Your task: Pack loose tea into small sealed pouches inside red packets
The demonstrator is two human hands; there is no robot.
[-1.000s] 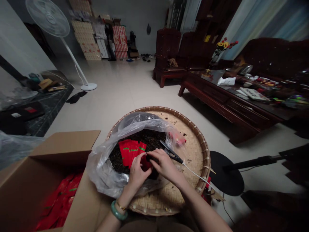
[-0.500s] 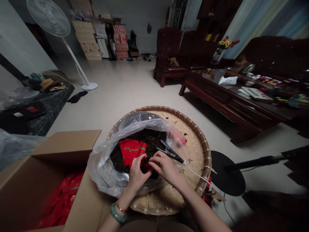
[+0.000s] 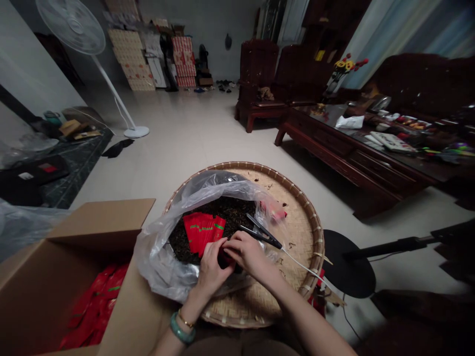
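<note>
Both hands meet over a clear plastic bag [image 3: 159, 262] of dark loose tea [image 3: 233, 212] that lies on a round woven bamboo tray [image 3: 300, 222]. My left hand [image 3: 210, 269] and my right hand [image 3: 247, 254] pinch a small red packet [image 3: 223, 253] between their fingertips. A fanned stack of red packets [image 3: 202, 231] rests on the tea just beyond my left fingers. A black clamp-like tool with a white cord [image 3: 261, 231] lies open on the bag's edge, touching the back of my right hand.
An open cardboard box [image 3: 100, 225] with red packets [image 3: 92, 309] stands at my left. A black round base with a pole [image 3: 345, 272] sits right of the tray. A dark wooden table [image 3: 356, 158], chairs and a standing fan [image 3: 77, 29] are farther off.
My hands have drawn closer together on the small red packet and shifted slightly up. The view has moved a little.
</note>
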